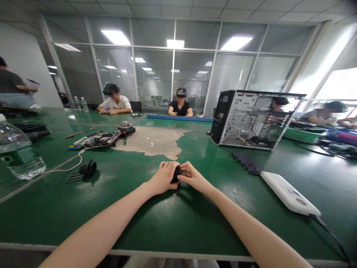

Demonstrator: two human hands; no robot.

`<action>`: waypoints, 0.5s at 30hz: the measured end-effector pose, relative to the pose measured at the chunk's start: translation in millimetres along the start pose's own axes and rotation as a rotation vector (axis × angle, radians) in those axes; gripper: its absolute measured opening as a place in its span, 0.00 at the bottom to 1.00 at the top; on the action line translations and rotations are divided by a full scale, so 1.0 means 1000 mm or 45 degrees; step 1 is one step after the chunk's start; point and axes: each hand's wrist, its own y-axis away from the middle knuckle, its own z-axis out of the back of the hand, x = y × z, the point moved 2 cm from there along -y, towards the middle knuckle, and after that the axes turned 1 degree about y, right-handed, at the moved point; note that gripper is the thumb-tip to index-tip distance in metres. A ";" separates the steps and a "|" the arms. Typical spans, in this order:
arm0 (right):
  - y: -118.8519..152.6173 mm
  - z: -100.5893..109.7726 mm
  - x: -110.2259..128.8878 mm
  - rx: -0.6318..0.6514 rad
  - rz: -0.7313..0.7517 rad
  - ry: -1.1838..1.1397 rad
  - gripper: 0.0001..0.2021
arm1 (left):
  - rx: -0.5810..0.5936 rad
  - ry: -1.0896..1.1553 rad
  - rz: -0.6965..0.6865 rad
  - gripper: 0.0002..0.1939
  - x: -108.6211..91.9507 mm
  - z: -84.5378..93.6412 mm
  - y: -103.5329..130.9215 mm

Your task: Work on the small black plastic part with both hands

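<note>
My left hand is wrapped round a small black rounded object above the green tabletop. The fingers hide most of it, so its kind cannot be made out. From the other side my right hand closes in, its thumb and fingertips pressed on the same object. To the left lies a black rounded part with several thin prongs pointing left; neither hand touches it.
A circuit board lies beyond on the left, near a water bottle. An open computer case stands at the right, behind a white power bank-like device with a cable. Several people sit around the green table.
</note>
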 end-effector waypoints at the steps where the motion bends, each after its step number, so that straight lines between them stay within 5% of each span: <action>1: 0.000 0.000 0.002 -0.017 0.013 0.017 0.16 | 0.000 -0.004 -0.004 0.30 0.000 0.000 0.000; 15: -0.003 0.003 -0.009 -0.128 -0.094 0.062 0.18 | 0.003 -0.023 -0.004 0.30 0.000 0.001 -0.001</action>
